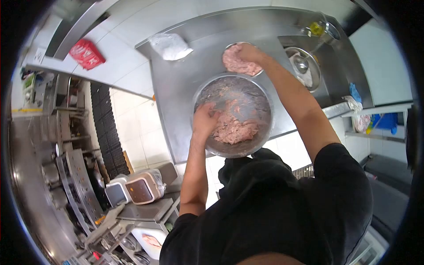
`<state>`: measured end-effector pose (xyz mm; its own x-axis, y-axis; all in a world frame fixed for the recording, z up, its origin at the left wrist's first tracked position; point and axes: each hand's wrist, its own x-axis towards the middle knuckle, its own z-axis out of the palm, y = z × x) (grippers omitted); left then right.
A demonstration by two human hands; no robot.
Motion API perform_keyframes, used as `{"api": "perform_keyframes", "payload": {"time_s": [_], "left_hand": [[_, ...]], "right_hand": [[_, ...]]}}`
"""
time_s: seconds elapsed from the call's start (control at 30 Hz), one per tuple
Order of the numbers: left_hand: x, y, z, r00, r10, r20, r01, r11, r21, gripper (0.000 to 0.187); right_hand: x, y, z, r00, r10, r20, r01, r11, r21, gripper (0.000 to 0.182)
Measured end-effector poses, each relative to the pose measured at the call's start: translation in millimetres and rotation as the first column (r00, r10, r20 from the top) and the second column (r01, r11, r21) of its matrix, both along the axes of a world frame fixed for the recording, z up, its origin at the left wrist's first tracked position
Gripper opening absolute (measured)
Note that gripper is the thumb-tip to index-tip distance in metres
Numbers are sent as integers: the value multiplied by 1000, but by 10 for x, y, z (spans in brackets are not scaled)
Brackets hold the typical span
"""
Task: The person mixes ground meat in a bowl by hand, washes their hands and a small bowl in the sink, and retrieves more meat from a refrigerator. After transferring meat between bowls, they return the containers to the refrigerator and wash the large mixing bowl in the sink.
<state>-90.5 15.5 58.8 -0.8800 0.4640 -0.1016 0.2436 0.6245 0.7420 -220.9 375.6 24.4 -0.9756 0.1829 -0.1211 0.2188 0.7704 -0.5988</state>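
A large steel mixing bowl (267, 104) stands at the front of the counter, with a mound of pink minced meat (236, 130) low in it and smears over its inner wall. My left hand (206, 120) reaches over the bowl's left side, thumb and fingers apart, close to the mound. Behind the bowl sits a smaller round dish heaped with minced meat (238, 65). My right hand (251, 54) is closed down on this heap from the right. Its fingertips are partly hidden in the meat.
The steel counter (176, 97) holds a white plastic bag (170, 46) at the back left. At right, a sink contains a metal bowl with a ladle (301, 64). A red packet (87, 54) lies farther left. Lidded bins (140, 190) stand at lower left.
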Motion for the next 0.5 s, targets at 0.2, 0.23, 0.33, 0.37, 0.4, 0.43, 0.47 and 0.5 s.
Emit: {"api": "perform_keyframes", "payload": {"time_s": [0.2, 0.23, 0.33, 0.37, 0.4, 0.43, 0.47, 0.5], "left_hand": [[87, 375, 10, 999, 22, 24, -22, 1000, 19, 42], [123, 480, 81, 999, 27, 16, -27, 1000, -5, 43], [253, 821, 161, 999, 26, 42, -27, 999, 21, 44], [294, 954, 174, 999, 21, 48, -22, 1000, 15, 44], [355, 1090, 179, 999, 16, 43, -17, 1000, 21, 43], [415, 1250, 176, 999, 7, 37, -8, 1000, 27, 43], [458, 1449, 169, 1000, -6, 31, 5, 999, 31, 43], [498, 1665, 168, 999, -18, 43, 17, 1000, 23, 41]], "right_hand": [[891, 662, 663, 988, -74, -134, -5, 860, -510, 24], [1095, 878, 640, 993, -47, -106, -28, 792, -609, 22], [1692, 1383, 378, 981, -184, -54, 86, 672, -736, 17], [1879, 1548, 269, 970, -244, -4, 152, 615, -773, 17], [2070, 1720, 149, 952, -302, 51, 217, 548, -808, 16], [2238, 1897, 58, 928, -357, 108, 279, 472, -836, 16], [2394, 2074, 2, 900, -409, 152, 333, 416, -846, 16], [2556, 2260, -63, 866, -456, 202, 385, 353, -853, 16]]}}
